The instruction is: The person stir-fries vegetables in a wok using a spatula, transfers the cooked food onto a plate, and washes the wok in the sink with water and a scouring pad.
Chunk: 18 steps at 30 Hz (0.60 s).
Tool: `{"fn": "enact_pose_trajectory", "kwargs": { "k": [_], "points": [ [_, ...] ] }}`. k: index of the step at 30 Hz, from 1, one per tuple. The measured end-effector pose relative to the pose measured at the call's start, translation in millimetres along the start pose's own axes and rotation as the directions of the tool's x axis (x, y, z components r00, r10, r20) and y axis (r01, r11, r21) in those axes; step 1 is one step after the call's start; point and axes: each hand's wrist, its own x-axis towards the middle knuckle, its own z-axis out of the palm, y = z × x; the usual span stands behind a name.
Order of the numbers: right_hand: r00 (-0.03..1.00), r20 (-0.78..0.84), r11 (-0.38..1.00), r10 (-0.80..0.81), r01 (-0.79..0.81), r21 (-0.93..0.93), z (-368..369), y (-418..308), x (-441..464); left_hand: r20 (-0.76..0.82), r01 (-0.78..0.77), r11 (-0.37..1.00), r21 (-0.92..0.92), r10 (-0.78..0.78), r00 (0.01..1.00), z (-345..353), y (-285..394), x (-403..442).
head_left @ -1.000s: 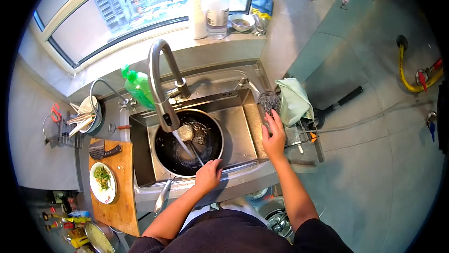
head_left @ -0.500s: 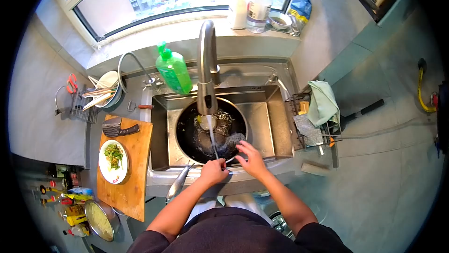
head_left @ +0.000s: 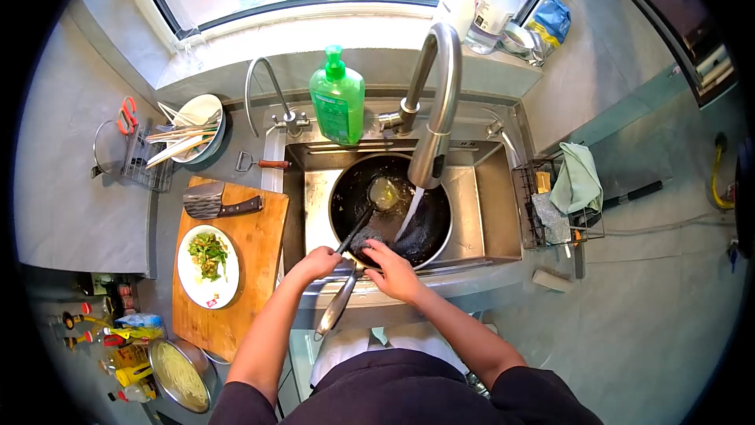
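A dark frying pan (head_left: 429,248) lies in the steel sink (head_left: 469,213), its metal handle over the front edge. Water runs into it from the tall faucet (head_left: 431,154). My left hand (head_left: 318,263) is closed round the black handle of a ladle (head_left: 384,193), whose bowl rests inside the pan and holds some liquid. My right hand (head_left: 391,269) has its fingertips on a grey scrubber (head_left: 363,241) at the pan's near side, against the ladle handle.
Left of the sink, a cutting board (head_left: 265,256) bears a cleaver (head_left: 222,201) and a plate of chopped greens (head_left: 208,266). Green soap bottle (head_left: 338,99) stands behind the sink. A wire rack (head_left: 528,203) with a cloth (head_left: 576,179) hangs at the right.
My right hand went from the rack side to the pan, bringing the scrubber, and is now at the ladle handle. The ladle is tilted differently. The view has shifted.
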Motion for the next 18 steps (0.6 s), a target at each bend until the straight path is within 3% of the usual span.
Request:
{"fn": "enact_pose_trajectory", "kwargs": {
  "k": [2, 4, 5, 8, 10, 12, 15, 18],
  "points": [
    [0.988, -0.107, 0.990, 0.109, -0.118, -0.080, 5.1, -3.6, 7.7, -0.074, -0.004, 0.998, 0.063, 0.009, 0.997, -18.2, 1.8, -22.3],
    [0.977, -0.194, 0.985, 0.093, -0.119, -0.127, 6.4, -14.0, 20.2, -0.111, 0.034, 0.991, 0.129, -0.019, 0.994, -44.2, 3.3, -49.4],
    [0.977, -0.202, 0.988, 0.065, -0.092, -0.127, 10.0, -15.6, 27.6, -0.151, -0.022, 0.995, 0.101, 0.037, 0.988, -49.5, -3.8, -54.7],
    [0.972, -0.107, 0.972, 0.209, -0.219, -0.088, 32.9, -5.4, 48.3, -0.222, -0.140, 0.989, 0.056, 0.149, 0.964, -61.8, -16.5, -67.9],
    [0.919, -0.028, 0.914, 0.393, -0.393, -0.098, 49.6, 28.6, 67.5, -0.188, -0.159, 0.986, 0.059, 0.167, 0.968, -70.3, -2.1, -71.0],
    [0.861, -0.123, 0.864, 0.494, -0.502, -0.042, 54.9, 42.9, 89.2, -0.224, -0.150, 0.987, 0.064, 0.160, 0.961, -76.0, 6.2, -74.1],
    [0.750, -0.127, 0.735, 0.649, -0.662, -0.148, 48.3, 40.2, 122.6, -0.320, -0.145, 0.984, 0.100, 0.169, 0.932, -81.0, 14.4, -86.1],
    [0.709, -0.176, 0.649, 0.683, -0.699, -0.301, 62.9, 47.7, 142.3, -0.380, -0.116, 0.981, 0.153, 0.167, 0.910, -77.8, 13.0, -91.4]
  ]
}}
